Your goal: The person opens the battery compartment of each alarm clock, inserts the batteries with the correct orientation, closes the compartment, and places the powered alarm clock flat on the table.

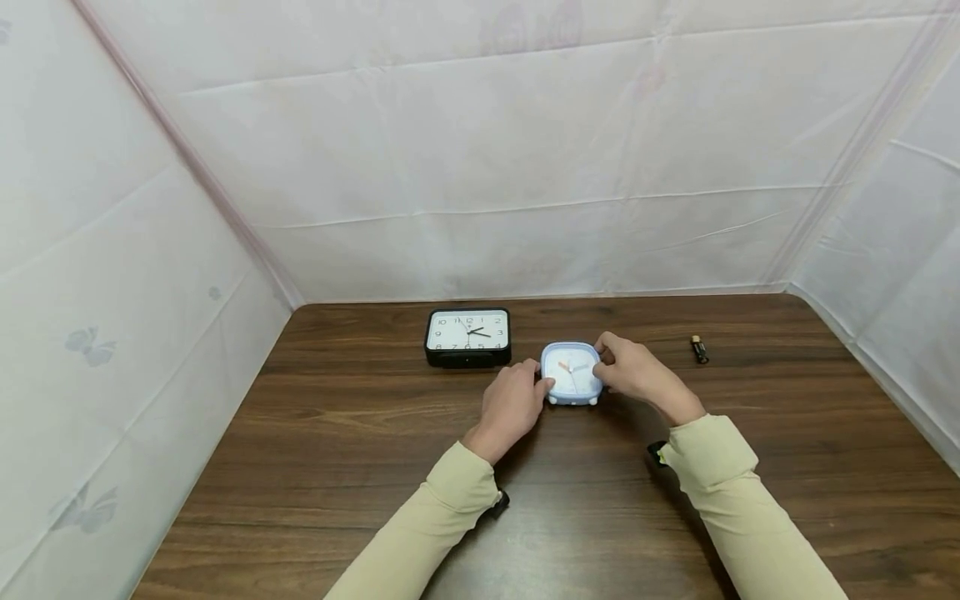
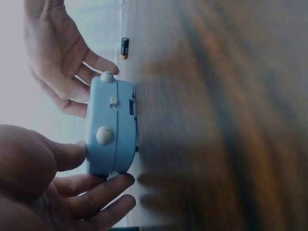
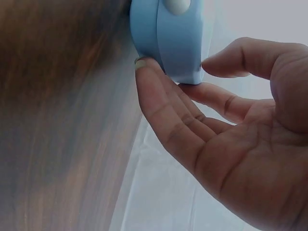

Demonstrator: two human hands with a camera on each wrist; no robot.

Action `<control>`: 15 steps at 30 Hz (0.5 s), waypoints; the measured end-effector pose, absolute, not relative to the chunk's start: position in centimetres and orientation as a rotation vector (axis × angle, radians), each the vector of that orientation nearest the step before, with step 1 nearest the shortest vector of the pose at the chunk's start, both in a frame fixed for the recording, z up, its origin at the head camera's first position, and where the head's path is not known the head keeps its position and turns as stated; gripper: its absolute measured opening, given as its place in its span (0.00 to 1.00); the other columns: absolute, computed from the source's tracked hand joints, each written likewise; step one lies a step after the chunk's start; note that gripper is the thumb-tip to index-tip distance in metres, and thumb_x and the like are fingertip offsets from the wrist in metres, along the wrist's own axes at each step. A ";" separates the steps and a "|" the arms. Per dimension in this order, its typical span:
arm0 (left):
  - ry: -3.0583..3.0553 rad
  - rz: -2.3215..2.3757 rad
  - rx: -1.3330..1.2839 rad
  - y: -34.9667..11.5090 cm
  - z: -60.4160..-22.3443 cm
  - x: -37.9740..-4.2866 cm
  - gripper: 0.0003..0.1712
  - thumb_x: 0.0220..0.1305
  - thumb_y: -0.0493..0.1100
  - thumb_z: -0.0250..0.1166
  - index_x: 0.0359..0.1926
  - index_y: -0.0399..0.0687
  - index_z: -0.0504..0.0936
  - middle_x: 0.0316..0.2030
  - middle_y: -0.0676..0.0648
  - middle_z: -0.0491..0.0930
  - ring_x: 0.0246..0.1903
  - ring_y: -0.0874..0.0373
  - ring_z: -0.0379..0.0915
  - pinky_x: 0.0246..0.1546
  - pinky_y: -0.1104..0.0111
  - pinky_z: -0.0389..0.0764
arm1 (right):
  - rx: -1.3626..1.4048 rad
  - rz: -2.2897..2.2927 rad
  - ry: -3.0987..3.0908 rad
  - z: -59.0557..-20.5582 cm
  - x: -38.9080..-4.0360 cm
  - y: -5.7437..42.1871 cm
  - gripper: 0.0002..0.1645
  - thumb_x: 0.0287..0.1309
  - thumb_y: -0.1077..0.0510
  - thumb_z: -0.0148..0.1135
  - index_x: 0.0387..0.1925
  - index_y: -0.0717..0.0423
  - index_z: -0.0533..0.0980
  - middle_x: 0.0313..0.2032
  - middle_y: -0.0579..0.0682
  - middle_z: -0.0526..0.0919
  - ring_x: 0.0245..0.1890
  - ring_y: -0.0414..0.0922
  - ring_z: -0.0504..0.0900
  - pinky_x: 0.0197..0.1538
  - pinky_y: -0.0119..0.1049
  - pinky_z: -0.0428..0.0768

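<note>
A small light-blue alarm clock (image 1: 572, 372) with a white face and round white feet lies face-up near the middle of the table. My left hand (image 1: 513, 407) holds its left edge, thumb on the front rim and fingers along the side. On the opposite edge my right hand (image 1: 637, 372) pinches it between thumb and fingers. The left wrist view shows the underside of the blue clock (image 2: 111, 127), with its two feet and a small white switch between them. Fingertips of the right hand (image 3: 231, 130) touch the clock's side and back edge.
A black rectangular clock (image 1: 468, 337) with a white numbered face lies to the left, just beyond my left hand. Off to the right is a black battery with a copper-coloured end (image 1: 699, 349). White sheeting (image 1: 480, 167) walls in the wooden table (image 1: 337, 467) at the back and sides.
</note>
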State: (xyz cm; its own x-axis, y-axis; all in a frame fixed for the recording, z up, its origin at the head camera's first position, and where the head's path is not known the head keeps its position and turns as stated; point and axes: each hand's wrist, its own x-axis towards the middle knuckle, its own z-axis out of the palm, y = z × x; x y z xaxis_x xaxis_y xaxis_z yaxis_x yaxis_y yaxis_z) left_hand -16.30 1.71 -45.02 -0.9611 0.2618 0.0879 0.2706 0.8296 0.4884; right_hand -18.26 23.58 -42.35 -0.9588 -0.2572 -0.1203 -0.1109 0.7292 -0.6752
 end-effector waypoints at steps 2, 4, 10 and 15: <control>-2.986 -0.795 -0.439 1.2 -45.0 -15.9 0.21 0.79 0.51 0.64 0.59 0.39 0.84 0.48 0.42 0.87 0.52 0.46 0.82 0.46 0.53 0.84 | -0.309 -1.048 2.717 -42.3 -17.9 23.3 0.18 0.70 0.64 0.55 0.58 0.68 0.72 0.49 0.66 0.81 0.38 0.50 0.85 0.41 0.43 0.85; -2.986 -0.797 -0.443 0.7 -45.0 -15.6 0.21 0.79 0.51 0.64 0.59 0.39 0.84 0.48 0.42 0.87 0.53 0.45 0.82 0.45 0.53 0.84 | -0.314 -1.041 2.708 -42.2 -17.6 23.0 0.18 0.71 0.64 0.55 0.58 0.68 0.72 0.48 0.65 0.82 0.37 0.50 0.85 0.40 0.43 0.84; -2.979 -0.780 -0.478 -0.7 -45.0 -14.5 0.20 0.78 0.50 0.65 0.57 0.39 0.84 0.49 0.42 0.87 0.52 0.44 0.82 0.46 0.52 0.83 | -0.340 -1.054 2.696 -42.5 -16.7 22.1 0.17 0.70 0.64 0.55 0.57 0.67 0.73 0.44 0.61 0.82 0.33 0.47 0.84 0.37 0.42 0.83; -2.976 -0.747 -0.499 -1.7 -44.8 -13.6 0.18 0.77 0.50 0.67 0.55 0.40 0.85 0.48 0.43 0.87 0.51 0.45 0.81 0.45 0.51 0.83 | -0.387 -1.074 2.687 -42.7 -15.9 21.5 0.17 0.70 0.64 0.55 0.57 0.66 0.72 0.43 0.60 0.83 0.31 0.46 0.83 0.37 0.41 0.84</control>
State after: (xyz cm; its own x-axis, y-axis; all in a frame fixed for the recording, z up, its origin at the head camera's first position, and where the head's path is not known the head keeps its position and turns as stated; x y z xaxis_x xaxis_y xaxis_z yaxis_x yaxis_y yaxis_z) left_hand -13.61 -1.70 -44.83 -0.9480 0.2991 0.1090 0.3151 0.8329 0.4549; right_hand -15.87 21.45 -42.70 -0.9408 -0.3218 -0.1067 -0.1597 0.6982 -0.6978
